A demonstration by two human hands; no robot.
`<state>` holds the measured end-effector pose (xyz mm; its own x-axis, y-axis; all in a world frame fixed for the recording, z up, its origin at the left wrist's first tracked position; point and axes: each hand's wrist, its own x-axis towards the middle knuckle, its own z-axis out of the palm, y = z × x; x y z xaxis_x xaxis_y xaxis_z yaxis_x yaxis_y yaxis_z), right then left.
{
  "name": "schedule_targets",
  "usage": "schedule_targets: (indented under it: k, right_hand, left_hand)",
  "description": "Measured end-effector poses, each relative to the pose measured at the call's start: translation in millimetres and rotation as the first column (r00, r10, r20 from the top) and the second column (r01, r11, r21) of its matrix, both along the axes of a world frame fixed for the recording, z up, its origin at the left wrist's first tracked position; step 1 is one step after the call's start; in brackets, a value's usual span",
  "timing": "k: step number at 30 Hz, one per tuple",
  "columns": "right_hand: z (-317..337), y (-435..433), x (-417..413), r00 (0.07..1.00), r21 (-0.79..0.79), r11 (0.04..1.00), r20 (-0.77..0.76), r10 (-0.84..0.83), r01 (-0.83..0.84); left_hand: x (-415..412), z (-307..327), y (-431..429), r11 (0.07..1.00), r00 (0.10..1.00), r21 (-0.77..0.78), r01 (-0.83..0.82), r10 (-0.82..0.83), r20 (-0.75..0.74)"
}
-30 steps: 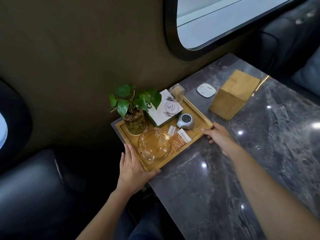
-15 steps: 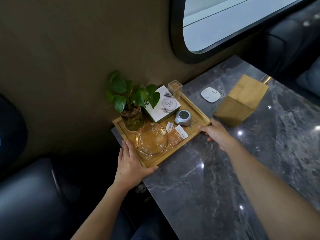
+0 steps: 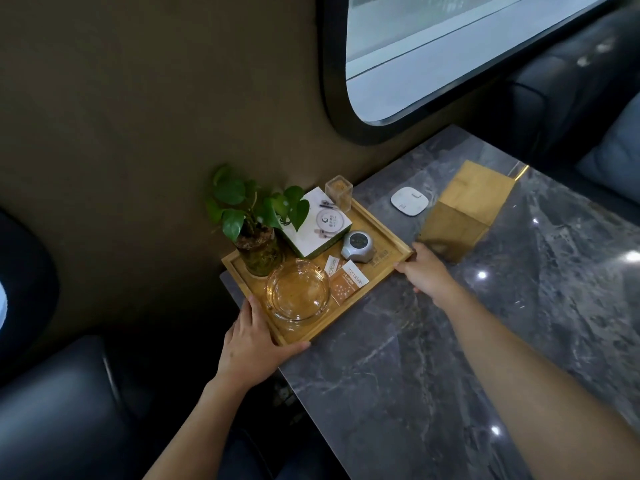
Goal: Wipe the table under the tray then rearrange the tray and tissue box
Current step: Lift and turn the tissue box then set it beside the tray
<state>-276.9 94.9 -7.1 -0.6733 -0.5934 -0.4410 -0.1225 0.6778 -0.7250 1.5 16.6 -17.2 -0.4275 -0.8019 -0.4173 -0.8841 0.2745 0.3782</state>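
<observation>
Both hands, left hand (image 3: 254, 344) and right hand (image 3: 423, 271), are gripping the wooden tray (image 3: 384, 237). I'm judging it best kept level, so the glass ashtray (image 3: 297, 294) isn't sliding.

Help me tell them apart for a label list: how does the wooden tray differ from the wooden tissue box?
The wooden tray is flat, shallow and open, carrying a plant, an ashtray and small items; the wooden tissue box is a tall closed block with nothing on it. The left hand and right hand grip the tray's ends; the box stands untouched. Both are light wood on the grey table.
</observation>
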Motion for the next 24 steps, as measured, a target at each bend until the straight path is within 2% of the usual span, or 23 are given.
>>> schedule_targets:
  k: [4, 7, 9, 12, 16, 20, 24]
  right_hand:
    - [17.4, 8.7, -2.9, 0.983, 0.034, 0.996, -0.159, 0.088, -0.084]
    - [32.2, 16.4, -12.8, 0.975, 0.013, 0.998, -0.212, 0.060, -0.059]
    - [40.0, 21.5, -20.0, 0.974, 0.010, 0.997, -0.217, 0.072, -0.072]
    - [53.4, 29.2, -30.8, 0.964, -0.049, 0.997, -0.262, 0.041, -0.056]
    - [73.8, 35.9, -42.9, 0.952, -0.150, 0.989, -0.303, -0.051, 0.005]
    - [88.1, 40.9, -56.6, 0.894, -0.217, 0.971, -0.407, -0.187, 0.104]
    - [87.2, 42.9, -71.3, 0.843, -0.235, 0.947, -0.442, -0.306, 0.220]
  left_hand:
    - [3.2, 22.3, -10.8, 0.989, 0.993, -0.132, 0.069, -0.056, 0.102]
    - [-6.9, 46.5, -12.8, 0.993, 0.994, -0.099, 0.062, -0.053, 0.092]
    - [-22.9, 64.8, -6.9, 0.998, 0.998, -0.052, 0.044, -0.041, 0.046]
    - [-58.9, 86.8, 1.8, 0.994, 0.992, -0.061, 0.092, -0.096, -0.079]
    - [-117.6, 101.2, -1.8, 0.981, 0.950, -0.070, 0.182, -0.194, -0.244]
    - [-182.9, 108.2, -8.2, 0.958, 0.895, -0.068, 0.278, -0.284, -0.345]
    - [-234.6, 105.2, -13.2, 0.953, 0.843, -0.059, 0.298, -0.292, -0.453]
